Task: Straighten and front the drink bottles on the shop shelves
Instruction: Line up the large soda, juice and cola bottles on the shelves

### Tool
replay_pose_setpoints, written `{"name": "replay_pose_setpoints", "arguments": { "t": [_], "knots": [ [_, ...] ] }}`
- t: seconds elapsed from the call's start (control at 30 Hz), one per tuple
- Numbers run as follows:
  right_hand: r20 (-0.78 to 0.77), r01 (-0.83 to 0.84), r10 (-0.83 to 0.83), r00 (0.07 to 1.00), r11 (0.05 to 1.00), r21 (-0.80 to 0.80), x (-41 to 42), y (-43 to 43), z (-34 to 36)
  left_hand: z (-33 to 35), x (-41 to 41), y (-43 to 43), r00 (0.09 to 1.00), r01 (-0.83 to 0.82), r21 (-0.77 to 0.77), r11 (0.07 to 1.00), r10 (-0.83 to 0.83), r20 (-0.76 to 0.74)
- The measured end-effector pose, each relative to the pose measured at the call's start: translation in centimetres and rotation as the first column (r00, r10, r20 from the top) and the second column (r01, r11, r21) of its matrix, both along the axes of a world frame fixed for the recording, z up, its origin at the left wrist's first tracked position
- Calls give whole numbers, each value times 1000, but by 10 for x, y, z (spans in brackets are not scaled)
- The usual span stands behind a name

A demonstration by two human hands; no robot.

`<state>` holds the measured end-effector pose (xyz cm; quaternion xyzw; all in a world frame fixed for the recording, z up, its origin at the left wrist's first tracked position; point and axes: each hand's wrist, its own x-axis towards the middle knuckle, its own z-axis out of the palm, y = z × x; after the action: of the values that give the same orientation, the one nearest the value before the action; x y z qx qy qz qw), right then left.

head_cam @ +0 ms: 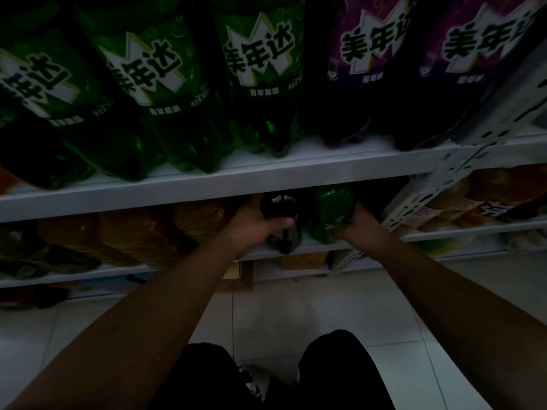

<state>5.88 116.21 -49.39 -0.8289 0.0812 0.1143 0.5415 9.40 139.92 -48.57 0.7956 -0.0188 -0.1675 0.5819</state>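
Note:
On the lower shelf my left hand wraps around a dark bottle standing at the shelf's front edge. Just to its right my right hand grips a green bottle. The two bottles stand side by side, almost touching. Their tops are hidden under the upper shelf. On that upper shelf stands a row of big green bottles with white labels, and purple-labelled bottles to their right.
Orange bottles fill the lower shelf to the left of my hands. A perforated white upright rises at the right, with orange-labelled goods beyond it. A cardboard box sits on the bottom shelf. Pale floor tiles lie below.

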Motion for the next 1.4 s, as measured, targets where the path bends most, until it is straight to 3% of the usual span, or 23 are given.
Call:
{"name": "replay_pose_setpoints", "arguments": {
  "t": [0.1, 0.2, 0.37, 0.5, 0.67, 0.77, 0.9, 1.0, 1.3, 1.4],
  "knots": [
    [9, -46, 47, 999, 991, -124, -4, -3, -17, -3, -5, -2, 989, 80, 59, 995, -87, 119],
    [-9, -27, 26, 1000, 981, -190, -3, -5, -40, -8, -3, -1, 977, 40, 25, 999, -45, 207],
    [83, 66, -55, 995, 988, -140, -1, -10, -66, -21, 2, 0, 967, -2, -75, 997, 21, 255],
    [173, 113, -88, 981, 983, -144, -2, -10, -80, -31, 1, 5, 957, 89, -158, 983, -40, 287],
    [217, 120, -85, 972, 981, -152, -7, -10, -87, -59, -2, 11, 913, 186, -42, 982, -157, 377],
    [178, 76, -56, 982, 992, -105, -12, -6, -85, -87, -13, 5, 933, 187, 3, 982, -178, 314],
    [141, 78, -73, 987, 996, -30, -14, 3, -85, -105, -26, -9, 956, -41, 30, 999, 30, 293],
    [179, 109, -97, 979, 992, -63, -13, 6, -86, -107, -25, -12, 946, -131, 65, 989, 105, 305],
    [220, 115, -108, 969, 993, -21, -8, 0, -97, -119, -8, -3, 978, 73, -77, 994, -56, 203],
    [265, 127, -111, 958, 991, -45, -8, 3, -102, -116, -12, -19, 955, -75, 53, 996, 56, 292]
  ]
}}
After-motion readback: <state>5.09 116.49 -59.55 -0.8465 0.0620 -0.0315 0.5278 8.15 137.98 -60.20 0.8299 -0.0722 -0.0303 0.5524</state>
